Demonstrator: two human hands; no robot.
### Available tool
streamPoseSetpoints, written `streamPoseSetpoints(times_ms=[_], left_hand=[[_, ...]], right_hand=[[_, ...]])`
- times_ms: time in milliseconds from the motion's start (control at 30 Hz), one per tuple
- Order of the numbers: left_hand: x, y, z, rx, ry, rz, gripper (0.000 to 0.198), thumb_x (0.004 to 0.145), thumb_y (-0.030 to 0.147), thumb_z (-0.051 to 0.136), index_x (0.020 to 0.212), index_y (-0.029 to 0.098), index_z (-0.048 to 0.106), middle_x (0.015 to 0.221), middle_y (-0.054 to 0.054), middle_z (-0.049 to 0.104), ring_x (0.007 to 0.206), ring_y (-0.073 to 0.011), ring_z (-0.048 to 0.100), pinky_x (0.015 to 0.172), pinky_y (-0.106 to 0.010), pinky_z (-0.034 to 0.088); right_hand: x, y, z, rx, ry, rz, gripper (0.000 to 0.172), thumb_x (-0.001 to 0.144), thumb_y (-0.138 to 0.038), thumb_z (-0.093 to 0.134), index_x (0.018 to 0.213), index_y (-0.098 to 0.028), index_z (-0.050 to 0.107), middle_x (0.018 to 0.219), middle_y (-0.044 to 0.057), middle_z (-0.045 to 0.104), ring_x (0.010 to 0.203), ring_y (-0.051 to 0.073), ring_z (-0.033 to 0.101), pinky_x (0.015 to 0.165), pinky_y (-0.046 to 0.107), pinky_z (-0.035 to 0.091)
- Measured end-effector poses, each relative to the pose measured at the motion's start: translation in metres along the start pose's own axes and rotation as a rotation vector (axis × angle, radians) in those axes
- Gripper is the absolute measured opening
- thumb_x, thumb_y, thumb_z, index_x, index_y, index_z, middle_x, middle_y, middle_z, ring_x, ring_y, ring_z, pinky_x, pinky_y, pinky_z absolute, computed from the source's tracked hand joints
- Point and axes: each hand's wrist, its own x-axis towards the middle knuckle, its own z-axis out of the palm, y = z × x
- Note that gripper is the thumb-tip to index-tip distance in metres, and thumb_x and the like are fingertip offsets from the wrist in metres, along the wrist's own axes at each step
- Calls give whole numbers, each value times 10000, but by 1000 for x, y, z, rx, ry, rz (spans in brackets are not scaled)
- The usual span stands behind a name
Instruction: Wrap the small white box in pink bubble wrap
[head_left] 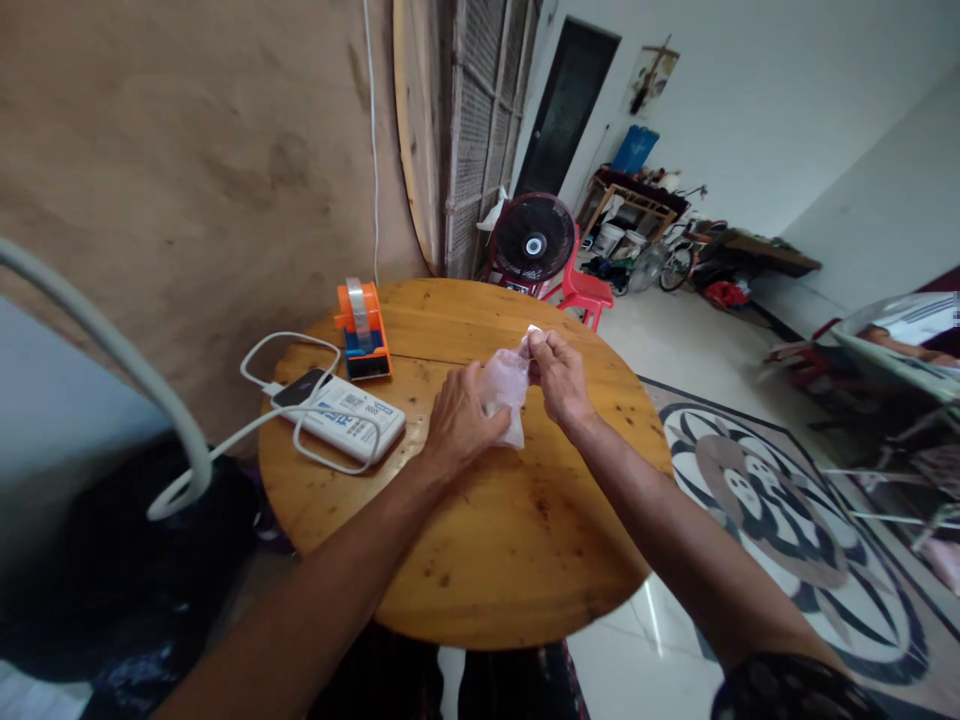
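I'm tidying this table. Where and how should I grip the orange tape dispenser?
Probably by the long sides of the tape dispenser, pinching across its narrow width from above and the picture's right: clear tape runs over its top, and the white cable lies close on its left.

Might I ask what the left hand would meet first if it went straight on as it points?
The left hand would first meet the pale packet it touches, then probably the right hand, though depth is unclear.
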Motion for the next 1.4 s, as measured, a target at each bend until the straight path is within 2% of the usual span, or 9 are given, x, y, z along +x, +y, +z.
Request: streamPoseSetpoints(times_ms=[67, 133, 267, 600, 767, 1000, 1267, 1333, 1400], left_hand=[[0, 0, 0, -20, -21, 4, 769, 741, 346, 646, 1401, 103, 334, 1316, -188, 516, 1220, -309, 501, 1015, -422, 411], [0, 0, 0, -31, -45, 30, 718, 765, 339, 618, 1398, 119, 362, 1300, -172, 544, 1200, -312, 517, 1003, -431, 419], [1, -1, -3, -68, -83, 66, 499, 785, 320, 582, 1259, 179, 516, 1164, -103, 627, 1063, -280, 580, 909, -401, 458], [-1, -5, -5, -235, -136, 54, 156, 787, 295, 582, 909, 198, 584, 892, -28, 649, 787, -178, 580, 659, -269, 419], [-1, -7, -7, -292, -155, 106, 205, 810, 399, 568, 836, 196, 565, 804, -1, 609, 721, -150, 526, 616, -242, 389], [-1, -8, -11, -358, -245, 71, 247, 791, 426, 591, 871, 193, 607, 778, 10, 617, 699, -141, 523, 599, -225, 390], [2, -10, -28, -583, -466, -6, 274, 776, 349, 575, 990, 181, 612, 868, -13, 660, 726, -151, 581, 637, -246, 446], [2, -10, -30, -598, -389, -43, 319, 749, 289, 569, 1049, 183, 590, 959, -36, 664, 818, -169, 607, 710, -266, 471], [-4, -9, -33, -533, -220, -101, 315, 726, 234, 548, 1037, 190, 571, 996, -51, 651, 875, -184, 605, 775, -297, 477]], right_hand=[[-5, -3, 0, 53, -2, -6, 456, 765, -643, 629, 687, -214, 498, 605, -44, 473, 488, 89, 426, 452, 217, 367], [-10, -6, -1, 70, -7, -17, 440, 773, -623, 638, 681, -214, 504, 589, -47, 472, 486, 88, 424, 454, 215, 363], [-21, -12, -2, 60, -11, -74, 410, 801, -586, 635, 683, -215, 506, 591, -48, 467, 503, 89, 418, 479, 219, 369], [-62, -2, -1, 158, 59, -32, 365, 841, -537, 614, 709, -213, 513, 656, -43, 499, 568, 92, 458, 557, 223, 435], [-80, 6, 6, 244, 103, 5, 336, 848, -539, 596, 749, -228, 517, 671, -41, 550, 593, 112, 506, 607, 252, 479], [-82, 9, 5, 212, 81, 45, 339, 861, -552, 566, 750, -237, 504, 697, -27, 615, 622, 138, 575, 617, 274, 501], [-82, 10, 3, 205, 54, 48, 343, 852, -561, 575, 759, -234, 526, 726, -21, 649, 648, 148, 611, 630, 280, 506], [-82, 10, 3, 192, 50, 55, 361, 852, -579, 564, 757, -232, 528, 729, -20, 650, 648, 145, 610, 636, 277, 506], [-82, 10, 2, 188, 48, 60, 376, 851, -593, 557, 753, -232, 520, 732, -20, 649, 648, 141, 608, 640, 275, 504]])
